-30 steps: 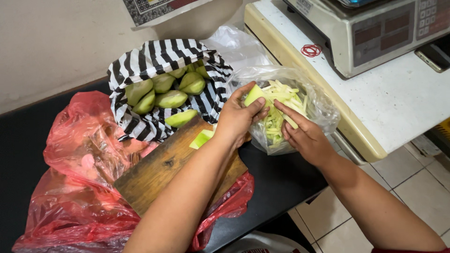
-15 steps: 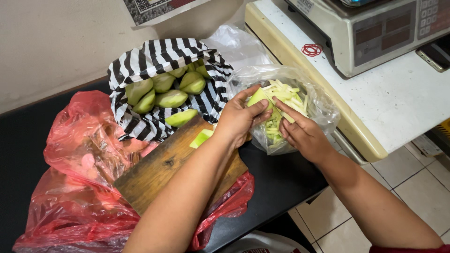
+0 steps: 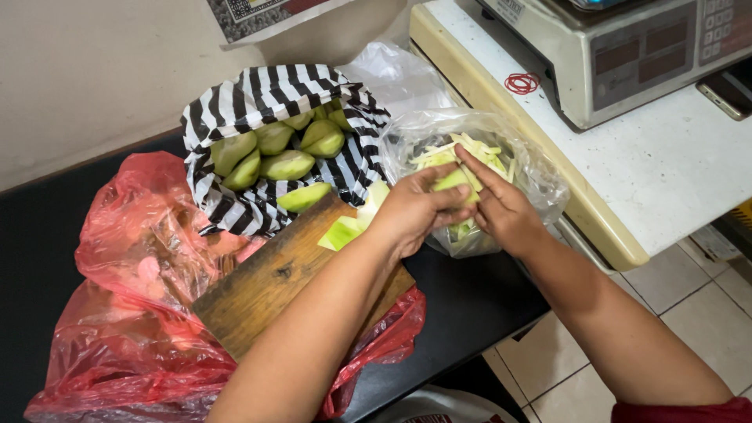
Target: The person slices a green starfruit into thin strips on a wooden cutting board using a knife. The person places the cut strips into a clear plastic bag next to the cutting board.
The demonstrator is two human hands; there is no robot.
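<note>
While both hands [image 3: 458, 207] press together around a green fruit piece [image 3: 457, 182] over the clear bag [image 3: 540, 176] — shredding seems underway — next needs steady grip.

Left hand [image 3: 411, 211], right hand [image 3: 501, 211] grip green fruit piece [image 3: 457, 180], apparently over clear bag [image 3: 540, 176] of shreds.

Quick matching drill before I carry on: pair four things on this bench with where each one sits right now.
Things:
1. green fruit halves
2. shredded strips
3. wooden cutting board
4. red rubber band

Places:
A. on the white counter by the scale
B. inside the striped bag
C. lying over the red plastic bag
D. inside the clear plastic bag

Pairs: 1-B, 2-D, 3-C, 4-A
</note>
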